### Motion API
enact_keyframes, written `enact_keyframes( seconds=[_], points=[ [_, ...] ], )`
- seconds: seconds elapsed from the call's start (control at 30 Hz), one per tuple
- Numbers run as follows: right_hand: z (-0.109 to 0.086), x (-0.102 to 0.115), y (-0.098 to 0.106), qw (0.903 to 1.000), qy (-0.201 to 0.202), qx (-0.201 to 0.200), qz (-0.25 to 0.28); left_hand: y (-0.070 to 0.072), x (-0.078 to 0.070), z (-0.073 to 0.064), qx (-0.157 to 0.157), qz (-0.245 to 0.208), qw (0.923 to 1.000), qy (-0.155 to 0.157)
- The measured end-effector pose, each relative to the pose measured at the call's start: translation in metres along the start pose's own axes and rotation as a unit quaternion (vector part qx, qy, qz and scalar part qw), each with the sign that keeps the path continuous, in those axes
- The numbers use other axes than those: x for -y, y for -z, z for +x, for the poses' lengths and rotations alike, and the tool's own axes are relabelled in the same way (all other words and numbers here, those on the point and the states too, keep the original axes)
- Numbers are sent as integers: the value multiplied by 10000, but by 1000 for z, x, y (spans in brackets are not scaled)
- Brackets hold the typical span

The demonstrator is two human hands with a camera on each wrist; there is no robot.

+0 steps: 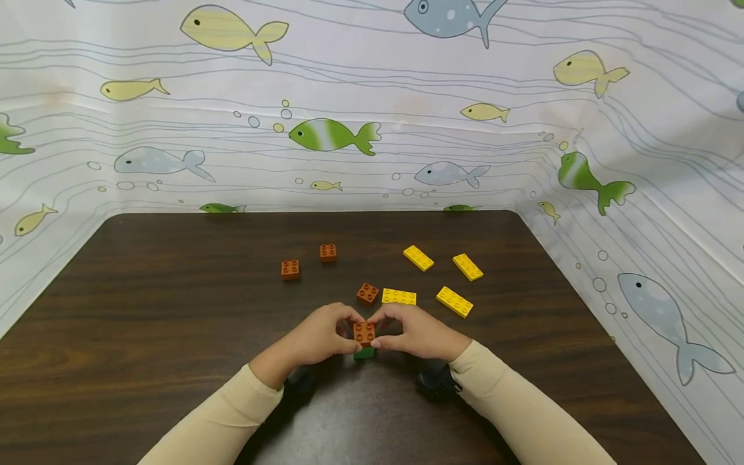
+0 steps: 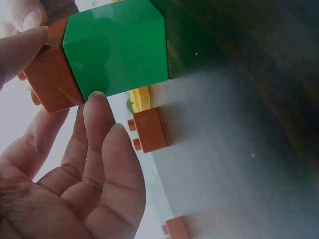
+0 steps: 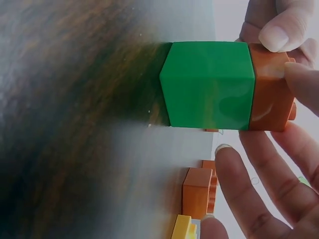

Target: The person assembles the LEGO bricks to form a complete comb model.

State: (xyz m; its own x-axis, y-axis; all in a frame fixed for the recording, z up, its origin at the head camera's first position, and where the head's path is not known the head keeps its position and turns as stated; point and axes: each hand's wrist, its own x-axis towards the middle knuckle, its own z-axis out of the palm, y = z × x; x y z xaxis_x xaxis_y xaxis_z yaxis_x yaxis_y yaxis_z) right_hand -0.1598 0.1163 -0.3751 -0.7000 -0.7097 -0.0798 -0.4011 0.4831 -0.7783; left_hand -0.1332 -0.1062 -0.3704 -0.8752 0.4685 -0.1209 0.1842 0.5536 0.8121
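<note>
An orange brick [image 1: 364,332] with studs on top sits on a taller, smooth green block [image 2: 117,50], which stands upright on the table. My left hand [image 1: 321,336] pinches the orange brick from the left side, thumb toward me and fingers behind. From the right, my right hand [image 1: 417,332] grips the same brick in a mirrored way. In the right wrist view the orange brick [image 3: 269,94] lies flush against the green block. The lower fingers of both hands spread loosely beside the stack.
Just behind the hands lie a loose orange brick [image 1: 367,293] and a flat yellow brick [image 1: 399,296]. Two more orange bricks [image 1: 290,269] stand farther back left. Three other yellow bricks [image 1: 454,301] are at the right. A fish-print sheet [image 1: 349,84] borders the dark table [image 1: 145,290].
</note>
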Motion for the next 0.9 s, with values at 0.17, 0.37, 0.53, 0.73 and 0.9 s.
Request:
enact_keyframes(
  seconds=[0.17,0.37,0.53,0.73,0.9],
  points=[
    [-1,2,-1,9999,-38,-63,-115,-1,2,0,-20,-105,9999,-11],
    [-1,1,-3,9998,-58,-106,-154,-1,2,-2,-18,-350,9994,-30],
    [-1,-1,-2,10000,-8,-65,-70,-2,3,-2,6,-606,9982,-34],
    [-4,-4,4,9997,42,-212,87,-4,5,-2,30,-733,9973,83],
    [-9,-8,16,9976,90,-589,353,-4,5,-1,4,-830,9965,75]
  ],
)
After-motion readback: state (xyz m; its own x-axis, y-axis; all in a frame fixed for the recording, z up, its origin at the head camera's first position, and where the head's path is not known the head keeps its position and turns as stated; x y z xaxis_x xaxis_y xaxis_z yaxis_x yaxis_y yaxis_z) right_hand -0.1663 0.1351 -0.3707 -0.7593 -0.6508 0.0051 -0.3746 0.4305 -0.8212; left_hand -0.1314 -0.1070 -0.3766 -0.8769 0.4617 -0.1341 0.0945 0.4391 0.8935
